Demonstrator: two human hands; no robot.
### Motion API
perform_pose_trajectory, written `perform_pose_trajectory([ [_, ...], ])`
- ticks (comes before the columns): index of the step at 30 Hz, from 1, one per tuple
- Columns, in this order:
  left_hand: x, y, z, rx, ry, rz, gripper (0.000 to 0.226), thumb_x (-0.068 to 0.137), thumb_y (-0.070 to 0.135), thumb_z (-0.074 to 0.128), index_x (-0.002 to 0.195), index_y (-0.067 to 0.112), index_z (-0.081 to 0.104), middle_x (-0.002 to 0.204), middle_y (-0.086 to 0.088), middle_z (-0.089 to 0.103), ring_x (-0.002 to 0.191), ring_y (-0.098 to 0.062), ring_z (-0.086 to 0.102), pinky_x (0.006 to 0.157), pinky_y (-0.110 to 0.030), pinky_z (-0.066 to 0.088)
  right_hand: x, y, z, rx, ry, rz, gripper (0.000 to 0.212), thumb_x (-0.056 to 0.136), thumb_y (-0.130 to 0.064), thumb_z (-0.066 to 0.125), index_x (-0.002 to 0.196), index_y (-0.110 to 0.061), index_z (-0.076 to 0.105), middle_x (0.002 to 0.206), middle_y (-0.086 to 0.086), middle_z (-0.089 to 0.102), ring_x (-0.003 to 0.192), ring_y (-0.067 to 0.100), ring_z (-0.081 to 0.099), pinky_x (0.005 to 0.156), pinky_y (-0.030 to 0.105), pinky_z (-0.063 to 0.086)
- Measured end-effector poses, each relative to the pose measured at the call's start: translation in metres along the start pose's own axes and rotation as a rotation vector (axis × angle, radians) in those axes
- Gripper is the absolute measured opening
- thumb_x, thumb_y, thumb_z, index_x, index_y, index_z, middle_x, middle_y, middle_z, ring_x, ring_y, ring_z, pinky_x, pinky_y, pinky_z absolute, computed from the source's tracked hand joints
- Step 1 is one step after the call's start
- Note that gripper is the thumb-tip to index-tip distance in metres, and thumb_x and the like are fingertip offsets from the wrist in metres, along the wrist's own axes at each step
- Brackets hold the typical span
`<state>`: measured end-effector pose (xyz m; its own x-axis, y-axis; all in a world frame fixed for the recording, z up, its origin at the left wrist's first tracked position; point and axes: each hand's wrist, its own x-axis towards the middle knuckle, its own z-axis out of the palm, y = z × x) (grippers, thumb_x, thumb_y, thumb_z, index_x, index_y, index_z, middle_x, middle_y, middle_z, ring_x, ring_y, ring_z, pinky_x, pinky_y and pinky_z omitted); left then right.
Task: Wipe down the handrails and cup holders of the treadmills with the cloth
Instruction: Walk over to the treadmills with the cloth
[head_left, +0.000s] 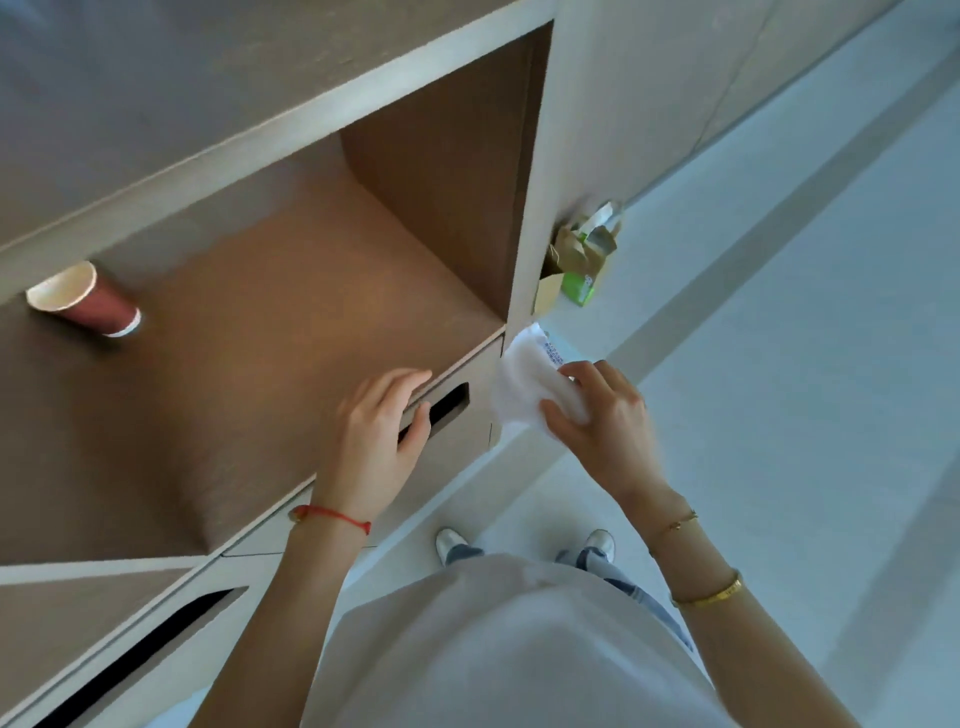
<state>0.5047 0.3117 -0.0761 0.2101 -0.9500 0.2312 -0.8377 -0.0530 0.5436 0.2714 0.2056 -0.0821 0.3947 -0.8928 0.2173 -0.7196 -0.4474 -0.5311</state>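
A white cloth (519, 387), crumpled with a small printed label, is held in my right hand (597, 415) just right of the cabinet's front corner. My left hand (376, 426) rests on the front edge of the brown counter (249, 364), with its thumb at the dark slot handle of a drawer (447, 410) below the edge. No treadmill, handrail or cup holder is in view.
A red paper cup (85, 301) lies on its side at the counter's left. A brown niche wall (447, 171) closes the counter's right end. A brown paper bag and green carton (584, 254) sit on the pale floor by the cabinet. My feet (524, 543) stand below.
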Motion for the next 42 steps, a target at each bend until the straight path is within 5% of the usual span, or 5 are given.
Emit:
perform_pose_trajectory([
  [15,0.034,0.197,0.128,-0.083,-0.253,0.312,0.028,0.094,0.012,0.059,0.121,0.008,0.064,0.116,-0.005,0.068,0.107,-0.022,0.063,0.094,-0.041,0.051,-0.133,0.16,-0.146,-0.081,0.228,0.428,0.028,0.081,-0.024,0.075,0.104,-0.014,0.064,0.09,0.002,0.059,0.079,0.027,0.055,0.066,0.03,0.038],
  [23,0.032,0.32,0.215,-0.138,-0.378,0.426,0.025,0.094,0.014,0.059,0.118,0.011,0.066,0.112,-0.005,0.07,0.102,-0.024,0.065,0.082,-0.036,0.053,-0.215,0.247,-0.228,-0.133,0.362,0.64,0.028,0.082,-0.026,0.074,0.105,-0.015,0.063,0.09,-0.001,0.059,0.078,0.023,0.054,0.067,0.03,0.037],
  [29,0.047,0.395,0.274,-0.122,-0.471,0.562,0.022,0.092,0.009,0.062,0.114,0.009,0.069,0.109,-0.006,0.071,0.101,-0.027,0.066,0.083,-0.023,0.04,-0.257,0.292,-0.268,-0.132,0.505,0.811,0.027,0.082,-0.025,0.074,0.104,-0.014,0.063,0.088,-0.002,0.058,0.076,0.022,0.054,0.064,0.032,0.041],
  [42,0.123,0.606,0.445,-0.182,-0.716,0.89,0.022,0.095,0.013,0.059,0.115,0.012,0.068,0.108,-0.004,0.07,0.104,-0.025,0.064,0.09,-0.039,0.051,-0.289,0.45,-0.358,-0.138,0.749,1.13,0.024,0.081,-0.028,0.072,0.099,-0.018,0.061,0.088,-0.004,0.058,0.073,0.022,0.055,0.064,0.038,0.047],
])
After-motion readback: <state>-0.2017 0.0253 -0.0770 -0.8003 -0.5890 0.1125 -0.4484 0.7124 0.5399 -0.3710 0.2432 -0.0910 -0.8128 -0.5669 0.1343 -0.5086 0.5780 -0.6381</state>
